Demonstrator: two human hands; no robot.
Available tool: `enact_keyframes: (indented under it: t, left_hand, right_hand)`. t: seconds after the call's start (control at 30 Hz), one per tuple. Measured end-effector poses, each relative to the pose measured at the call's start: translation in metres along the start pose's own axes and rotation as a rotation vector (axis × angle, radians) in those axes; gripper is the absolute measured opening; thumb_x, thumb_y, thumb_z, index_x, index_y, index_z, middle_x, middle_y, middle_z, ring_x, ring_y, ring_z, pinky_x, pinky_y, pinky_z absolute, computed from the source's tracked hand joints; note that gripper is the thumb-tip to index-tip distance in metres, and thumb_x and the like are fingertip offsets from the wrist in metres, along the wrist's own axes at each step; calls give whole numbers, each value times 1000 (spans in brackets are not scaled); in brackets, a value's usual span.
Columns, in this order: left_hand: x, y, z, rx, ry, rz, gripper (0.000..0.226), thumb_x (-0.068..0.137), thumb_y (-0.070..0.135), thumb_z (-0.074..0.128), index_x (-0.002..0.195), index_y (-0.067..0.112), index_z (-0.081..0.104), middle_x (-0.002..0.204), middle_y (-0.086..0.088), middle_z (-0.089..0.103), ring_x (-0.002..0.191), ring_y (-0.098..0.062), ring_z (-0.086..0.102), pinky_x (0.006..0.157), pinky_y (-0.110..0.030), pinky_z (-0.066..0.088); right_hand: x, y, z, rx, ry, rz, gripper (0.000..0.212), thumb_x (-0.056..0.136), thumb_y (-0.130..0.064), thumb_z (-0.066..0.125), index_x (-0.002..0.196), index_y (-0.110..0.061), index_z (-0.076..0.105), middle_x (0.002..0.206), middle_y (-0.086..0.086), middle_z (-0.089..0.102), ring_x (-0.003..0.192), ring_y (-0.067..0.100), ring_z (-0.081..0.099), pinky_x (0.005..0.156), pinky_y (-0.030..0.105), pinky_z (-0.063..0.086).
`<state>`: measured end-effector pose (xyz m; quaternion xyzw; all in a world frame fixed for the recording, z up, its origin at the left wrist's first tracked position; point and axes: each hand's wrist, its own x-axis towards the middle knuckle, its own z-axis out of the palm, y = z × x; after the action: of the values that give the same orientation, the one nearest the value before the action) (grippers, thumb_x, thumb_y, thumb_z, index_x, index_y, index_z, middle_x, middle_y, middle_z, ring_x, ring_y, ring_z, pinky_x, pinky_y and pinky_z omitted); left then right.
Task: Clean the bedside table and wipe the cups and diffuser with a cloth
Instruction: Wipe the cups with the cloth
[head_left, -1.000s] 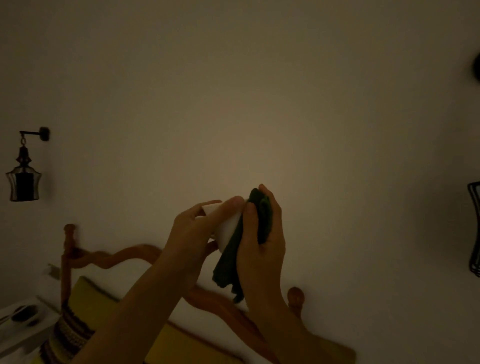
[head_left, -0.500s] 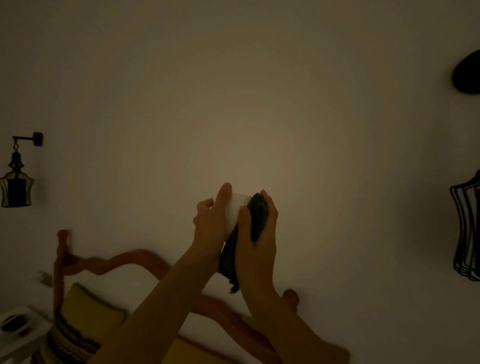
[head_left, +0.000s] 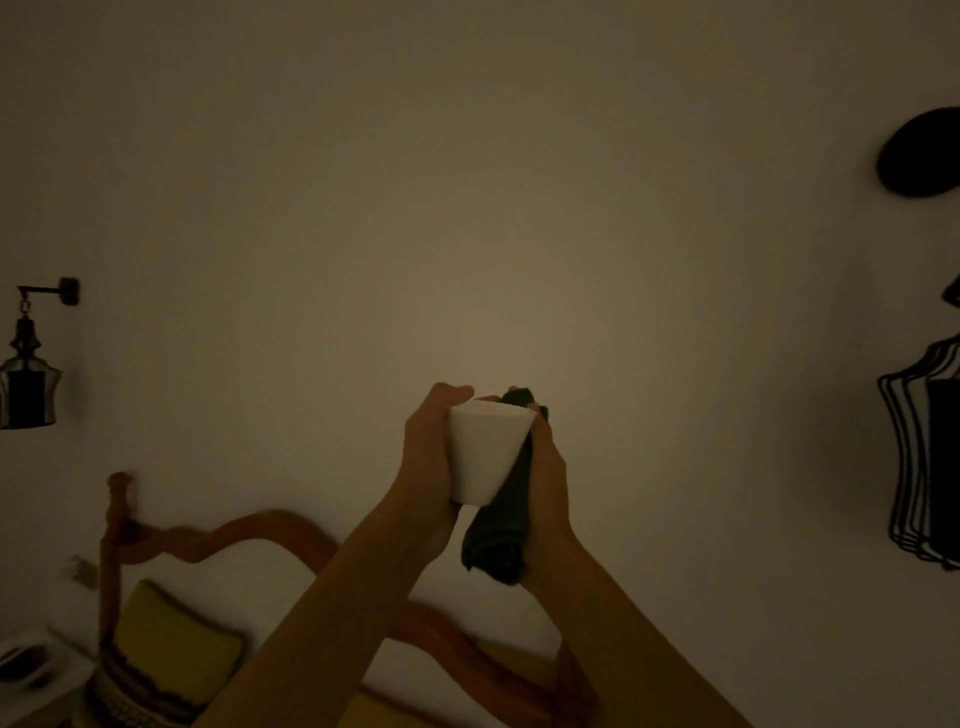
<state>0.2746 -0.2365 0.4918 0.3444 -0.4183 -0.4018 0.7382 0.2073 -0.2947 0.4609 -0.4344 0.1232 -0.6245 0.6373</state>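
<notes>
**A:** Holding it that high worries me. That small white tapered cup is up in the air in front of the pale wall, well above the bed, with nothing under it but the left hand curled round its side, thumb hooked over the rim.

**B:** And the right hand?

**A:** It grips the dark green bunched cloth and presses it against the cup's right flank; part of the cloth pokes up past the rim, the rest hangs below the cup's base. I judge the risk as this: a smooth cup held by one hand alone, with the cloth pushing sideways on it. A hard rub could twist it out of the fingers and drop it onto the orange curved wooden headboard or the yellow cushion.

**B:** Anything else?

**A:** The light is dim, so smears may go unseen. The white bedside table sits far off at the lower left, so setting the cup back means a long reach.

**B:** What differs from a second ago?

**A:** Then the cup lay tilted, mostly hidden between thumb and cloth. Now it stands upright with its whole near side showing, and the cloth has slid round to the right and behind. The black wall lantern keeps its place at the left.
</notes>
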Motion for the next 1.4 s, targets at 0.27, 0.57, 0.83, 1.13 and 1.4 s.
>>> enact_keyframes:
  t: [0.27,0.57,0.83,1.13,1.4]
  left_hand:
    - [2,-2,6,48,373,43,61,104,50,21,87,25,74,109,-17,68,99,-33,62,82,-44,55]
    - [-27,9,20,-69,176,-89,74,63,67,65,121,21,65,118,-15,67,107,-38,65,94,-54,54]
    - [-25,10,3,144,298,66,50,89,57,44,100,16,71,94,-8,72,83,-26,65,72,-36,53]
    - [-27,8,-26,-229,176,-107,60,85,49,44,116,3,69,97,-17,67,72,-28,61,65,-31,48]
    - [-19,15,-45,-318,193,-56,47,87,37,43,57,14,72,61,-8,65,47,-24,60,51,-31,51]
  right_hand:
    - [-29,-3,3,-362,56,-481,44,93,-61,46,137,-59,42,125,-44,52,110,-15,56,81,7,50]
    - [-36,-6,4,-472,107,-600,43,98,-50,42,136,-33,53,127,-13,62,117,6,60,101,40,53]
    - [-23,-23,3,-344,161,-478,26,93,-44,63,80,-21,63,67,-10,65,64,11,64,60,28,58]
    - [-24,-27,-4,-230,-47,71,39,95,-42,60,119,-11,60,87,9,68,58,15,65,47,24,50]
    - [-46,-25,-19,-478,-374,-204,14,97,-21,61,103,-24,73,88,0,73,70,11,66,57,19,51]
